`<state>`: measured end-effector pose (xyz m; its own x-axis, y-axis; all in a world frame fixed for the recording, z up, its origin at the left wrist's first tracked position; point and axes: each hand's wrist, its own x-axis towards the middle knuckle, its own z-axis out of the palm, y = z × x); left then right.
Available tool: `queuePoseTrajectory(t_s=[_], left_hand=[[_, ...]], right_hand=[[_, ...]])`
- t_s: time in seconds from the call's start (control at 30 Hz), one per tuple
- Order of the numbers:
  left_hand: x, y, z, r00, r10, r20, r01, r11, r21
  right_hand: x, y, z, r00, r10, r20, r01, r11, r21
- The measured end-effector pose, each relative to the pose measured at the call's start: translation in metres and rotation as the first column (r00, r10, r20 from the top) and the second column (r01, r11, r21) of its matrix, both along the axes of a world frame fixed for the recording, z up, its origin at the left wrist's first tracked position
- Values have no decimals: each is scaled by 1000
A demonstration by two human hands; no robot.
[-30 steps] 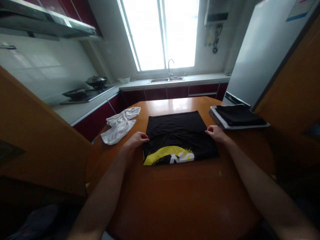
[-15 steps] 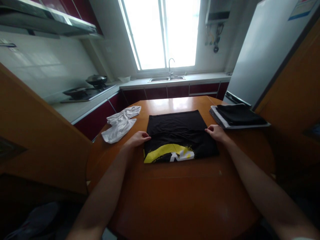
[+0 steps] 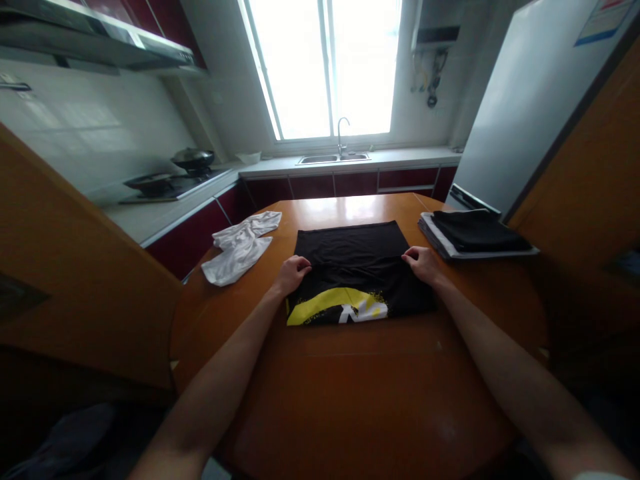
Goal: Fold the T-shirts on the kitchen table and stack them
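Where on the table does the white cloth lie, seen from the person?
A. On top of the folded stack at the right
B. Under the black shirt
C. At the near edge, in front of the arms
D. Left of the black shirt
D: the white cloth lies crumpled on the table beyond the left hand, apart from the black shirt and far from the folded stack.

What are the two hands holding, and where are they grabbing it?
The black shirt on the table. The left hand pinches its left edge and the right hand its right edge, both at the crease across the middle.
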<state>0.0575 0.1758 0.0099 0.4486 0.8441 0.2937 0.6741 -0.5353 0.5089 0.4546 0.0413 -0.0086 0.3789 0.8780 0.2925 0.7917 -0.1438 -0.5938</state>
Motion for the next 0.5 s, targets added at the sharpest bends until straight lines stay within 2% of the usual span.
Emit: queuePoseTrajectory(t_s=[0.1,0.2,0.27,0.33,0.4,0.5], left_hand=[[0,0,-1,1000,15,-14,-15,1000,25],[0,-5,4,996,8,-85,-5,1000,29],[4,-13,11,992,42,-121,-29,994,109],[13,-28,18,988,47,-149,-17,980,200],[27,-47,19,984,-29,-177,69,971,227],[51,-76,8,949,-158,-273,209,964,168]], right_hand=[[0,-1,1,999,-34,-14,34,998,48],[-4,-4,4,997,-58,43,60,996,-61],[-10,-7,10,989,-88,119,98,991,-89],[-23,-12,17,976,-111,189,120,992,-39],[-45,-17,23,972,-67,226,64,998,21],[-90,-24,21,954,136,268,-140,990,-5]])
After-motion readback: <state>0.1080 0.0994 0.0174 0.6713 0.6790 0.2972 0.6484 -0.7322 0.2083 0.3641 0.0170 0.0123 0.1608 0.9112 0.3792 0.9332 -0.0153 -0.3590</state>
